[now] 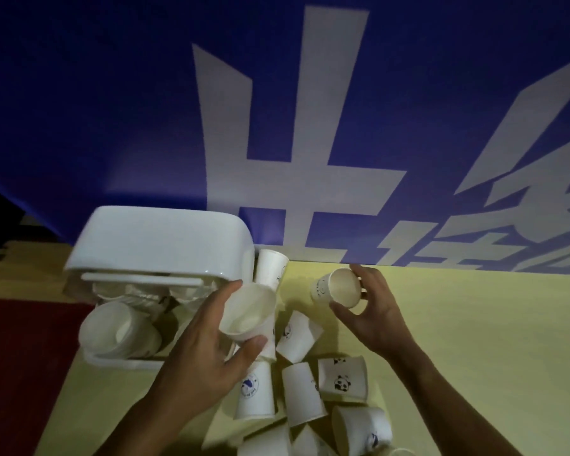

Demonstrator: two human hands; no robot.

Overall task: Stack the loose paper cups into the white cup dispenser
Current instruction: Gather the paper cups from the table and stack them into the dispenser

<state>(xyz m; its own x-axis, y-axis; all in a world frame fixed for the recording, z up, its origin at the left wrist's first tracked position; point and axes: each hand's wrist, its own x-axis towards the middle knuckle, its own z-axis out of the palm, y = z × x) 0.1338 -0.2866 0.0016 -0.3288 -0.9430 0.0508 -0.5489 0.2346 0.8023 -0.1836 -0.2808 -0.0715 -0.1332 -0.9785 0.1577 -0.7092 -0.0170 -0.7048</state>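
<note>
The white cup dispenser (158, 240) stands at the left on the yellow table, with stacks of white cups (112, 329) lying in its open front. My left hand (208, 343) grips a white paper cup (249, 312) just right of the dispenser, its mouth tilted toward me. Further right, my right hand (372, 311) holds another paper cup (338, 287), tipped so its opening faces me. Several loose cups (301, 393), some with panda prints, lie on their sides below and between my hands.
A blue banner (277, 126) with large white characters hangs behind the yellow table (474, 340). One cup (272, 268) stands against the dispenser's right side. A dark red surface (20, 357) borders the table on the left.
</note>
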